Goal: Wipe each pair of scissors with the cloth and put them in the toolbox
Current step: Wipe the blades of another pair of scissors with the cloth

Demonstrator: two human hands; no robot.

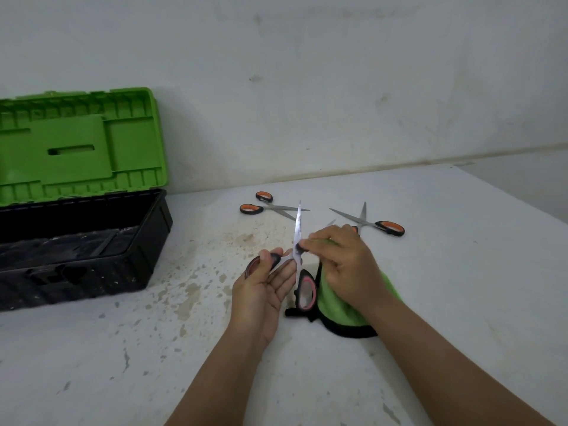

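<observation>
Held above the stained white tabletop (430, 272), right of the toolbox: a pair of steel-bladed scissors with black handles lined in pink (297, 241), blades spread wide. Left hand (267, 284) palm-up, thumb pressing one handle loop against the fingers; second loop hanging free by the cloth. Right hand (341, 262) bunched round a fuzzy green microfibre cloth edged in black (338, 309), fingertips pinching it at the pivot; second blade mostly hidden under that hand, only its tip showing. Cloth's lower hem touching the tabletop.

Further from the toolbox, near the wall: an open pair of steel scissors with black-and-orange handles (264, 206), lying flat. Right of it, another open black-and-orange pair (368, 221), one handle covered by the right hand.

At the left edge, a black plastic toolbox with a ribbed bright-green lid (92, 235), lid upright against the scuffed grey wall (307, 72). Inside, a dark scuffed tray, seemingly bare, though too dim to tell. Toolbox cut off by the left border.
</observation>
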